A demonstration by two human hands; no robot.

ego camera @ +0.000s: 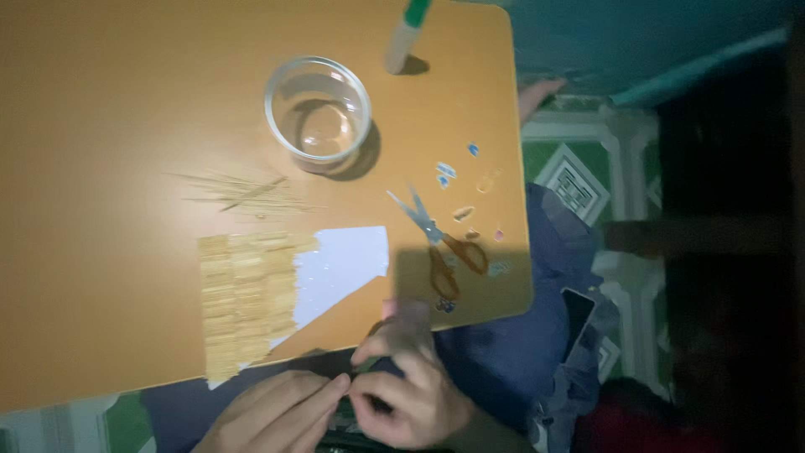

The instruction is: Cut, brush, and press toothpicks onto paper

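Left hand point(277, 411) and right hand point(411, 394) meet fingertip to fingertip below the table point(101, 101) edge, fingers pressed together, pinching a small dark piece point(350, 396); can't tell what it is. Best kept low, with a tight grip. Further up: stick mat point(245, 298), white paper point(348, 260), glass bowl point(319, 113), scissors point(436, 243).

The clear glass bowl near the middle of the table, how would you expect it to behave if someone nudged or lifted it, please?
The glass bowl looks wide and low, so it would probably slide rather than tip. Its smooth wall may be slippery to grip. Being glass, it is likely fragile and fairly heavy for its size, and the table edge is not far off.
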